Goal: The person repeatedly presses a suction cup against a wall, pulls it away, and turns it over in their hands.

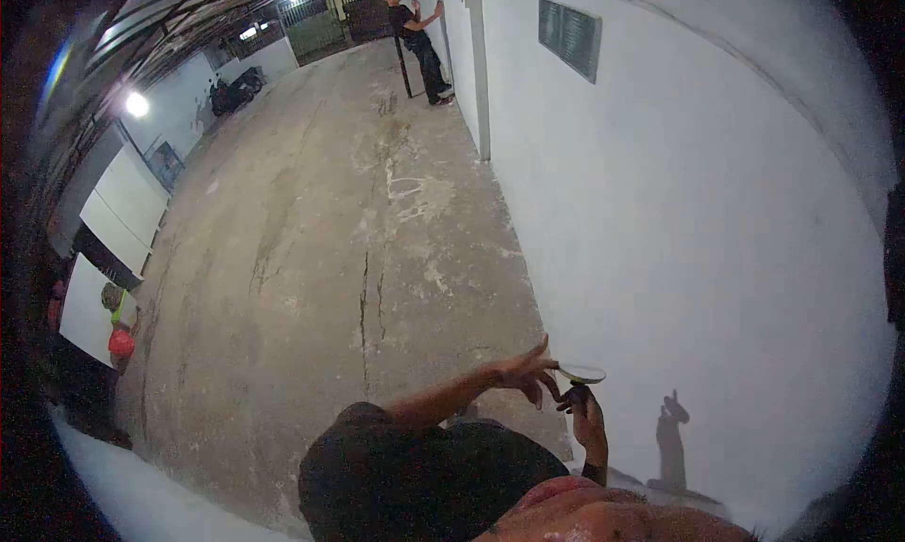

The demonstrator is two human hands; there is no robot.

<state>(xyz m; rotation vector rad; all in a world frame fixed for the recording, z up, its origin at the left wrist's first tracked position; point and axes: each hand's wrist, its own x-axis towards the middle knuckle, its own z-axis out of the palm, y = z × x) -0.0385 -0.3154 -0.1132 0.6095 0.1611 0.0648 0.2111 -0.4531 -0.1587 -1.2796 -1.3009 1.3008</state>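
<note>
While right grip [586, 414] holds dish-like disc [582, 373], left grip [523, 370] alongside

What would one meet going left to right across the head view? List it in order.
Red item, dark motorbike, standing person, left hand, pale round item, arm-shaped shadow.

The wearer's bare hands number two: one left hand [526, 372], one right hand [588, 416]. Also recorded: one thin, pale oval disc [584, 375]; one standing person in black clothing [421, 44]; one grey rectangular slatted wall panel [569, 39]; at least two round, glowing white lamps [137, 104]; at least two flat white boards [125, 198]; one rounded red object [121, 342].
</note>
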